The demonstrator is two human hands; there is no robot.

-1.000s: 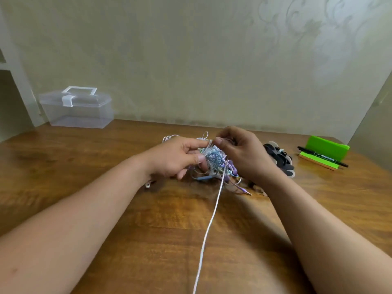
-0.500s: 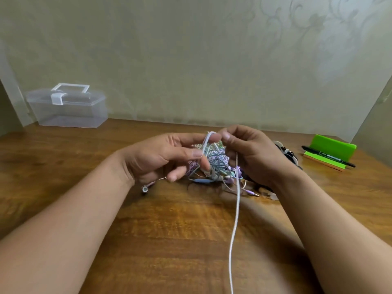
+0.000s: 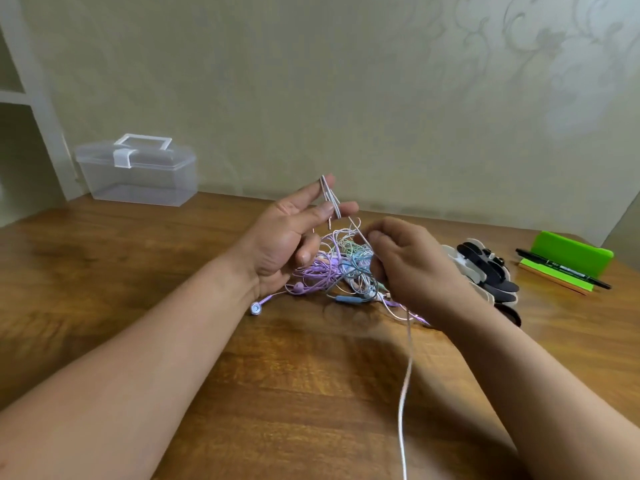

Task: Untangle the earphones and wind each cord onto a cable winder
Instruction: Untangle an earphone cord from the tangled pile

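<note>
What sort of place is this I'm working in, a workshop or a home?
Probably a room in a home, not a workshop: a wooden table, floral-patterned wallpaper behind it, and a clear plastic storage box on its far corner.

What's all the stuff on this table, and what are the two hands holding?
earphone tangle: one heap; purple, blue, green, white; table centre
white cord: one; from the heap toward the near edge
cable winders: several; black, white; right of heap
clear box: one; white handle; far left
green stand: one; far right
black pen: one; before the stand
table: one; brown wood
left hand: pinches white cord above the heap
right hand: pinches white cord at the heap
</note>
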